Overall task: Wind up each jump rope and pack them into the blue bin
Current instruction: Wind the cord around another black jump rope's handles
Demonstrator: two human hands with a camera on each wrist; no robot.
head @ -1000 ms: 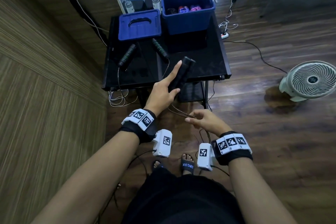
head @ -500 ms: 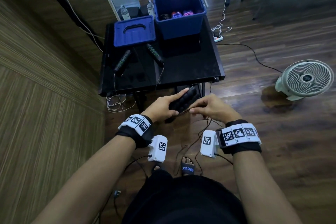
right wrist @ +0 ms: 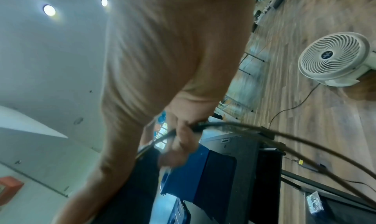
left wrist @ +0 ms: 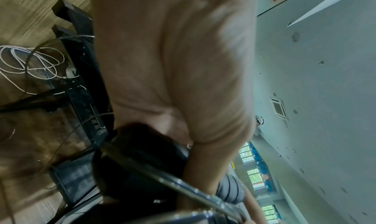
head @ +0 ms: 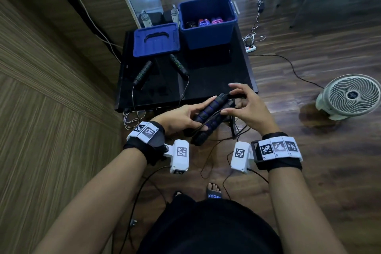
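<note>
My left hand (head: 181,115) grips two black jump rope handles with blue rings (head: 208,113), held side by side just in front of the black table (head: 216,80). My right hand (head: 245,105) pinches the thin black rope (right wrist: 234,124) at the handles' far end, and loops of it hang toward the floor. A second rope with green-ringed black handles (head: 177,64) lies on the table, its cord trailing over the near edge. The open blue bin (head: 206,35) stands at the table's back right and holds several wound ropes (head: 206,21).
The blue bin lid (head: 155,40) lies at the back left of the table. A white floor fan (head: 350,97) stands to the right. White cables (head: 132,117) and a power strip (head: 250,47) lie on the wood floor. A wood-panelled wall runs along the left.
My left hand drew the handles off the table toward my body. My right hand rose from the low rope to the handles' far end, now pinching the rope there.
</note>
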